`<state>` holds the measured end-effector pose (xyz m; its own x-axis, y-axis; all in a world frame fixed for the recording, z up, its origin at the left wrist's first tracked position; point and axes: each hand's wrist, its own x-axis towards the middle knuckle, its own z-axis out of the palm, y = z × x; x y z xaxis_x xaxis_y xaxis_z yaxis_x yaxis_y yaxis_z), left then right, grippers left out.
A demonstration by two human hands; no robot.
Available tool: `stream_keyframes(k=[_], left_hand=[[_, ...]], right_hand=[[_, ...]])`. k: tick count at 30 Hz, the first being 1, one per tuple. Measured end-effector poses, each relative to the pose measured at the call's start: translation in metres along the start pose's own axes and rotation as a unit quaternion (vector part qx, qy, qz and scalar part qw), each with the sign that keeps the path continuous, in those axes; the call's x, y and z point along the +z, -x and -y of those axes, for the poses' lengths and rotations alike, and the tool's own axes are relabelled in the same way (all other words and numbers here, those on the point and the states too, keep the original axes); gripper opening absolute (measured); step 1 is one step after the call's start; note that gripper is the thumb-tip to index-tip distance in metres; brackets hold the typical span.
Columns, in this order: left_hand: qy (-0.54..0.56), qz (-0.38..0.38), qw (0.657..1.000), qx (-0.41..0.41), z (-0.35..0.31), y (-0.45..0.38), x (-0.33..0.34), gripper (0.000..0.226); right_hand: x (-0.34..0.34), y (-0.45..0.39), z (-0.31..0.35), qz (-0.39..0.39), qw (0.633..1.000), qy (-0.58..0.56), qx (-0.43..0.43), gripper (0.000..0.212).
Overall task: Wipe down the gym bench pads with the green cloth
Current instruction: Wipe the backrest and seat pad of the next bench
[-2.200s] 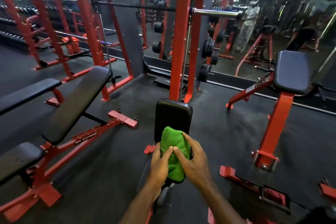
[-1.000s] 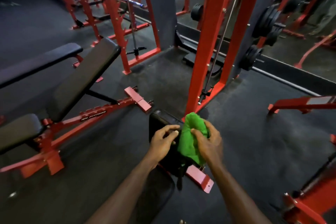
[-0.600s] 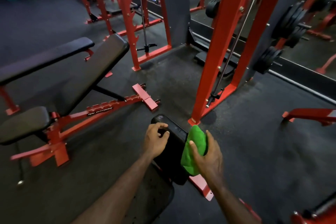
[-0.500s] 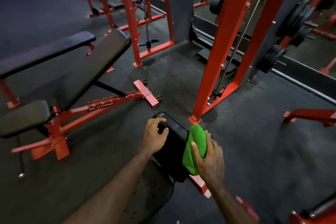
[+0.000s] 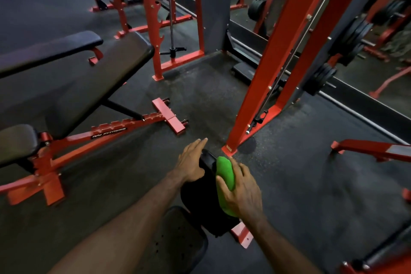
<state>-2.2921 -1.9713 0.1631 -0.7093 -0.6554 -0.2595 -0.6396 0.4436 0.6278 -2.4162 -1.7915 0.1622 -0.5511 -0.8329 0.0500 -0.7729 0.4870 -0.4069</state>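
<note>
- Right hand (image 5: 241,193) presses the green cloth (image 5: 226,179) flat against the right edge of the black back pad (image 5: 201,196). Fingers are curled over the cloth, holding it bunched under the palm.
- Left hand (image 5: 191,163) rests on the pad's upper left corner, fingers stretched out and open, gripping nothing. It looks like a brace.
- The pad sits straight below the camera, tilted up, top end near the foot of the red rack post (image 5: 266,78). The seat pad (image 5: 178,238) is just below it, partly cut off by the arms.
- Second bench (image 5: 95,87), on the left, is well apart from both hands. Judging by the task, it is not yet wiped.
- Handling: the cloth looks soft, light and limp. It will fold and slide, so keep it wadded under the palm rather than pinched at a corner.
- The pad looks like smooth vinyl over foam: firm, slightly giving, low friction. Flat pressure should do. The edges and side faces need the cloth wrapped round them.
- Risk: the cloth may slip off the narrow side face if the palm lifts.
</note>
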Motion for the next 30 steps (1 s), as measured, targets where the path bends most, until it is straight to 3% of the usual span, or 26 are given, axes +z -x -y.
stream_keyframes(k=[6, 12, 17, 21, 28, 30], left_hand=[[0.055, -0.001, 0.998, 0.04, 0.019, -0.003, 0.019, 0.1], [0.128, -0.011, 0.992, -0.012, 0.035, -0.007, 0.015, 0.107], [0.19, 0.001, 0.979, -0.074, 0.046, -0.011, 0.02, 0.113], [0.26, 0.001, 0.958, -0.123, 0.052, -0.005, 0.034, 0.091], [0.367, -0.075, 0.917, -0.137, 0.069, -0.016, 0.049, 0.047], [0.373, -0.095, 0.914, -0.133, 0.066, -0.016, 0.046, 0.05]], right_hand=[[-0.008, 0.023, -0.008, -0.025, 0.995, -0.024, 0.094, 0.076], [0.013, -0.028, 0.031, -0.003, 0.999, 0.037, 0.022, 0.077], [-0.003, -0.016, 0.015, 0.034, 0.999, 0.003, 0.01, 0.079], [-0.005, -0.013, 0.017, 0.039, 0.998, 0.018, 0.042, 0.079], [0.021, -0.081, 0.07, 0.104, 0.994, 0.016, -0.022, 0.074], [0.019, -0.087, 0.072, 0.126, 0.992, 0.007, -0.03, 0.075]])
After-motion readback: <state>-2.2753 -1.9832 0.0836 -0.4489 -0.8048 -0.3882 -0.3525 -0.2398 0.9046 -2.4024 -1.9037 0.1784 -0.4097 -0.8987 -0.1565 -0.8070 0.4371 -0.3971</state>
